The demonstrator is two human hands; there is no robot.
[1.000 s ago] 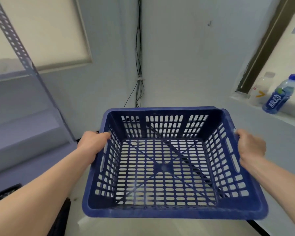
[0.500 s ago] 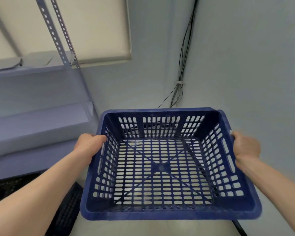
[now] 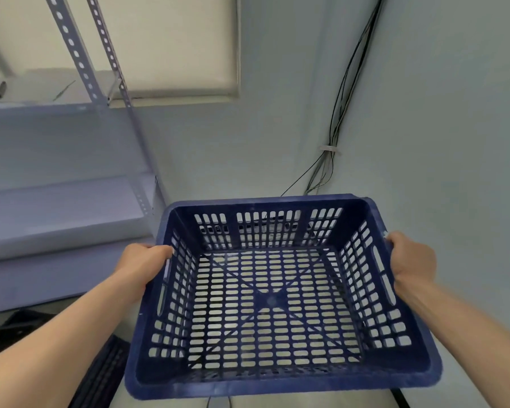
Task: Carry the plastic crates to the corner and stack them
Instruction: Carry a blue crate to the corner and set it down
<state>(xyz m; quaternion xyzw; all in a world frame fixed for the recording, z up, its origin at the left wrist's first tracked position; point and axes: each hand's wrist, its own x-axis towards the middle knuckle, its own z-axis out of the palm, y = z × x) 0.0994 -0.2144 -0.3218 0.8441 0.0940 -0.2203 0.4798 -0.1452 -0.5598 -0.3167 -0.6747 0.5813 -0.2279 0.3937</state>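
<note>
At far left a metal shelf rack (image 3: 71, 201) stands against the wall, its punched upright leaning across the view. Low on the floor beside it lies some black slatted plastic (image 3: 103, 375), likely another crate, though too little of it shows to be sure. If the person steps forward without looking down, a foot could catch it, because the carried load blocks the view of the floor.

The left hand (image 3: 143, 260) grips the left rim of the blue crate (image 3: 277, 385), fingers curled over the edge. The crate is empty and held in the air in front of the person, tilted with its near edge lower, well short of the corner ahead. Only the rims are held, towards the far end of each side, so the near part hangs unsupported. A slackened grip on either side would probably let it swing down or twist.

The right hand (image 3: 411, 260) clasps the right rim in the same way. Its fingertips are hidden under the lip.

Beyond the crate, a bundle of cables (image 3: 333, 142) runs down the corner where the two walls meet. Pushing the crate hard into that corner could snag or pinch the loose wires at the bottom. Swinging too far left risks knocking the rack upright.
</note>
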